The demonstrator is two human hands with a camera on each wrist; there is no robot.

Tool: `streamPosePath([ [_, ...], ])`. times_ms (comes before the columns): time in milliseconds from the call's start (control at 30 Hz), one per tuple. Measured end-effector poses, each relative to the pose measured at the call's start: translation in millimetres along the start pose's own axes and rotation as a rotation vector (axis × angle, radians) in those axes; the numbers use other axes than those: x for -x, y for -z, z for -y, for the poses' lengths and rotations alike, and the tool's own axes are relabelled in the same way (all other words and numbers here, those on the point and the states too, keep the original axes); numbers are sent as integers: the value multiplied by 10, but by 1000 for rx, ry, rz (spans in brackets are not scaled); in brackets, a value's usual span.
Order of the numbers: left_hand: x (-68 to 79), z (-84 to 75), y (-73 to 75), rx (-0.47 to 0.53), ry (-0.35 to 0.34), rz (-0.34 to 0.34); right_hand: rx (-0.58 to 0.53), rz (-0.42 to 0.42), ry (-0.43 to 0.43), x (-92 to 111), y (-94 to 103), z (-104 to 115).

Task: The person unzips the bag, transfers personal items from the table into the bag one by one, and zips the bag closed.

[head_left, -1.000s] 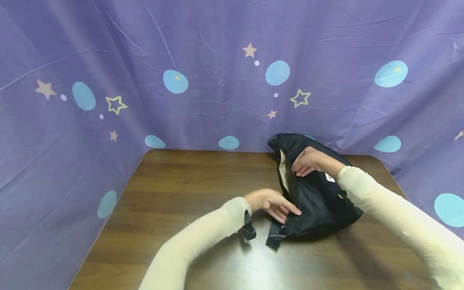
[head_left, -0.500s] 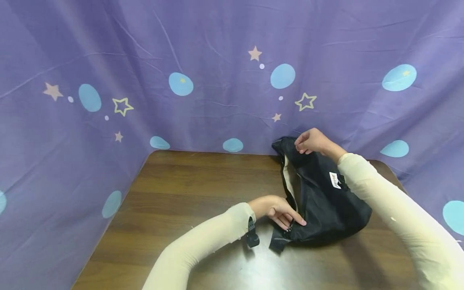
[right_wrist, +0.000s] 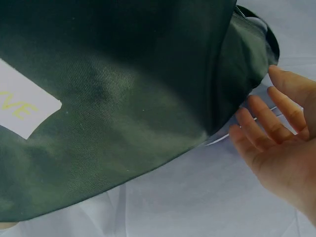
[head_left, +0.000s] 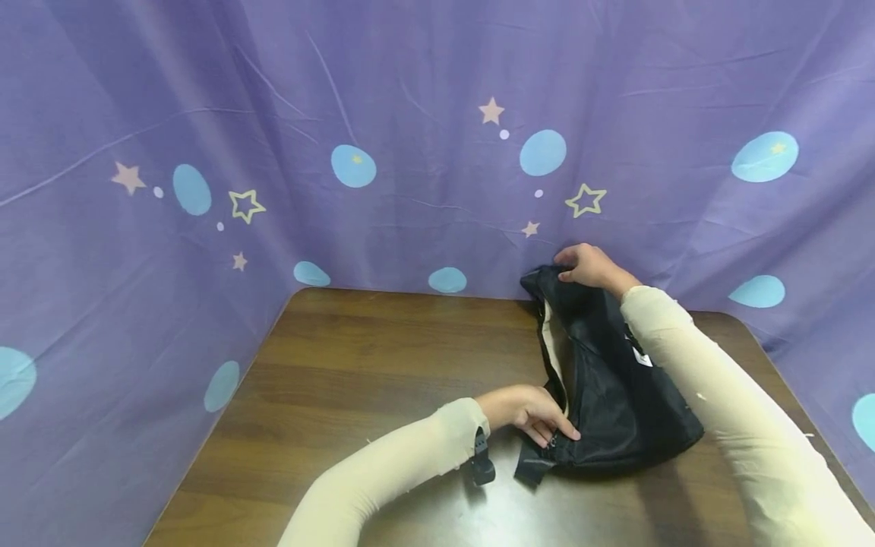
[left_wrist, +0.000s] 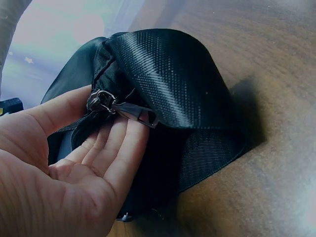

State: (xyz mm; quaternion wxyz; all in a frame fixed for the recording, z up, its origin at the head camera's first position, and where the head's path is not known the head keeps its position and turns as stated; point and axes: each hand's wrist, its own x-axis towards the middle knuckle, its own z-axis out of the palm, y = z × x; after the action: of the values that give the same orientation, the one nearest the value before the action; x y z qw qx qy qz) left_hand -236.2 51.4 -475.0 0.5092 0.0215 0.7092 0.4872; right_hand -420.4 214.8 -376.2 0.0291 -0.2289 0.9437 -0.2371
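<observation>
A black fabric bag [head_left: 608,387] lies on the right of the table, its zipped mouth gaping to show a beige lining [head_left: 552,338]. My left hand [head_left: 529,410] pinches the bag's near end between thumb and fingers, beside the zip. The left wrist view shows the metal zip pull [left_wrist: 136,112] lying against those fingers, under a broad black strap [left_wrist: 168,79]. At the bag's far end is my right hand [head_left: 589,267], its fingers spread and loosely bent. In the right wrist view the fingertips are right at the bag's edge. A white label [right_wrist: 24,101] is on the bag's side.
The brown wooden table [head_left: 383,357] stretches left of the bag. A purple curtain [head_left: 424,137] with stars and blue ovals hangs right behind the table's far edge and along its sides. A black strap [head_left: 482,460] hangs at my left wrist.
My right hand has let go of the mouth's edge and moved away to the bag's far end, where its fingers are spread. My left hand keeps its hold. The head view has shifted slightly.
</observation>
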Motion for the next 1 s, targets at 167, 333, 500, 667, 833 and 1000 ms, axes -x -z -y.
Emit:
streamPosePath([
  [167,3,32,21,-20,24,-27,21,11,-23,-41,-26,-52],
  [333,33,52,58,-58,66,-32,42,22,-42,-62,-49,-108],
  [500,67,68,82,-86,62,-57,44,42,-74,-57,-57,-100],
  [667,72,81,105,-79,50,-69,49,106,-110,-55,-45,-50],
  [833,58,91,117,-79,41,-49,58,136,-127,-87,-38,-58],
  [1000,55,87,123,-92,41,-49,26,120,-139,-98,-29,-88],
])
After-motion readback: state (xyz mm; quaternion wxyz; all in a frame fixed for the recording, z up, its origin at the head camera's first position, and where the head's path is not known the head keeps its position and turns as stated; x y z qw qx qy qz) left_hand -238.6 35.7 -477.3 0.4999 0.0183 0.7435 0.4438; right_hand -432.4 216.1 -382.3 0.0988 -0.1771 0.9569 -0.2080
